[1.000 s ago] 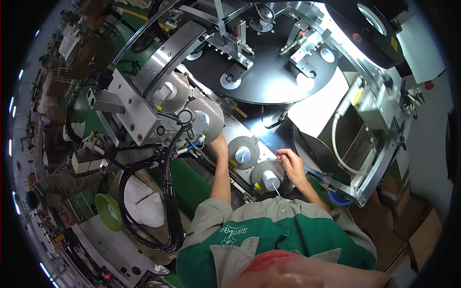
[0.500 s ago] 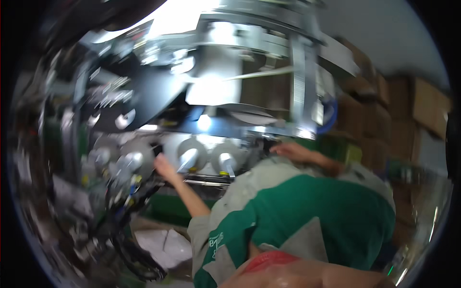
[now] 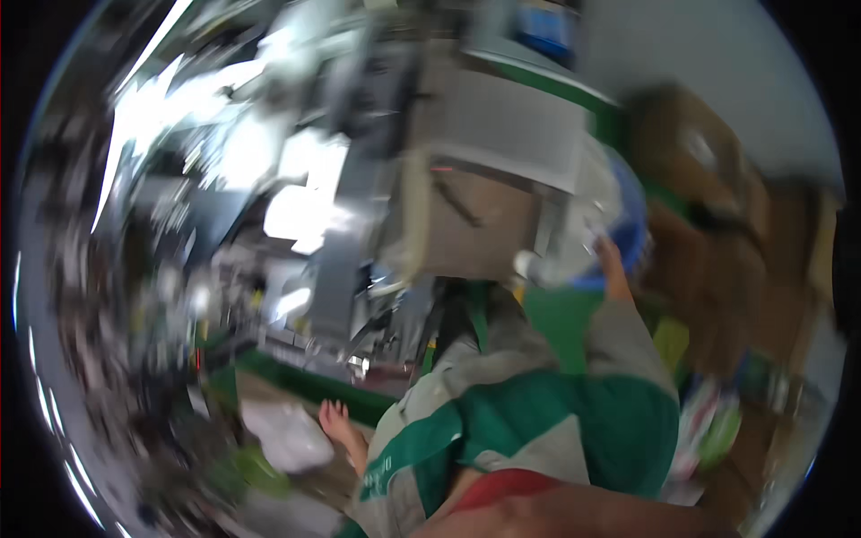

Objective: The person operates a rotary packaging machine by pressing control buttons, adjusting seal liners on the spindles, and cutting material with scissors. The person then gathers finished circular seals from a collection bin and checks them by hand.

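My right hand (image 3: 610, 257) reaches to the rim of a blue tub (image 3: 635, 224) on the right. A pale, whitish plastic liner or bag (image 3: 574, 229) shows inside the tub beside my fingers. Motion smears that hand, so whether it grips anything is hard to see. Low on the left, my left hand (image 3: 335, 421) hangs away from the machine with its fingers apart and nothing in them. The nearest thing to it is a white plastic bag (image 3: 285, 437).
A metal machine (image 3: 332, 269) with bright reflections fills the left, blurred. Ahead stands an open brown carton (image 3: 489, 224), with a grey-white panel (image 3: 511, 121) behind it. More cardboard boxes (image 3: 708, 260) are stacked at right. A blue object (image 3: 544, 31) sits at the far top.
My view has swung right, away from the row of round parts on the machine. Both hands have left the machine; the right now reaches to the blue tub, the left is lowered.
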`<state>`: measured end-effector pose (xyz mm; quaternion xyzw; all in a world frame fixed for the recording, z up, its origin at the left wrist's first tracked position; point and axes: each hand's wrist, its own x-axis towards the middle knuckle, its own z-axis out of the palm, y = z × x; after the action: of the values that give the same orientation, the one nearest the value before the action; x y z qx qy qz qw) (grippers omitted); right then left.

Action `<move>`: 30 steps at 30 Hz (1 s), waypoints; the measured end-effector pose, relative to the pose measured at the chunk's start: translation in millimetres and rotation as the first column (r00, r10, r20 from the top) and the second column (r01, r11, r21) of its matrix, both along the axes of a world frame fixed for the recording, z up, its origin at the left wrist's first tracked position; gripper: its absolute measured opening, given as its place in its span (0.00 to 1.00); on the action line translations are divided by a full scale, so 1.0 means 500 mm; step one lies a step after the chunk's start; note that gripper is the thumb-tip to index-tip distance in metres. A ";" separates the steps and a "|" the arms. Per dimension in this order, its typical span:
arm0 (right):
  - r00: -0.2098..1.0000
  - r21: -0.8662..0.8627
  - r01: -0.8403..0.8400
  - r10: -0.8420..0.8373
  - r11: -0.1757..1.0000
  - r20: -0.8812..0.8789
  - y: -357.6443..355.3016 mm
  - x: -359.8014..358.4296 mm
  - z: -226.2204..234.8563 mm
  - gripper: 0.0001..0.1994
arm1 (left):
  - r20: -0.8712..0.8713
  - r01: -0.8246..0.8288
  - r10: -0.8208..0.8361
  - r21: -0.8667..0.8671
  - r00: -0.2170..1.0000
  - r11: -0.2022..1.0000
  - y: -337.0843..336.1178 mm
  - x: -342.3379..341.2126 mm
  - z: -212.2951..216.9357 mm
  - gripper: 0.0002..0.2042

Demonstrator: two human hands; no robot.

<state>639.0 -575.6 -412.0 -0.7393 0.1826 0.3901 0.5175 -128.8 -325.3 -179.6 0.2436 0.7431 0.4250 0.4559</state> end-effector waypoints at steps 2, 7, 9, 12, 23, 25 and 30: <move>0.994 0.090 -0.032 0.042 0.995 -0.105 0.002 0.012 -0.048 0.20 | -0.099 0.028 -0.026 0.020 0.995 0.999 -0.035 0.076 0.002 0.12; 0.951 0.347 -0.066 0.165 0.935 -0.261 0.115 0.037 -0.073 0.28 | -0.438 0.104 -0.115 -0.050 0.891 0.993 -0.161 0.181 0.007 0.11; 0.955 0.356 -0.051 0.149 0.933 -0.256 0.129 0.037 -0.080 0.29 | -0.513 0.120 -0.181 -0.150 0.839 0.981 -0.192 0.221 0.007 0.11; 0.969 0.354 0.048 0.043 0.934 -0.245 0.111 0.032 -0.087 0.26 | -0.453 0.094 -0.144 -0.130 0.880 0.987 -0.213 0.259 -0.005 0.10; 0.987 0.410 0.071 -0.004 0.909 -0.163 0.202 0.006 -0.033 0.23 | -0.319 0.347 -0.408 -0.232 0.855 0.909 -0.220 0.310 -0.054 0.12; 0.968 0.350 0.111 -0.020 0.930 -0.252 0.162 0.026 -0.029 0.22 | -0.276 0.400 -0.451 -0.225 0.849 0.889 -0.200 0.329 -0.070 0.12; 0.956 0.374 0.086 0.030 0.923 -0.293 0.125 0.026 -0.020 0.18 | -0.224 0.488 -0.525 -0.201 0.821 0.849 -0.180 0.362 -0.061 0.12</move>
<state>651.8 -513.3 -421.8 -0.5552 0.1882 0.5161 0.6245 52.3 -415.3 -210.1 0.4569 0.7334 0.1996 0.4620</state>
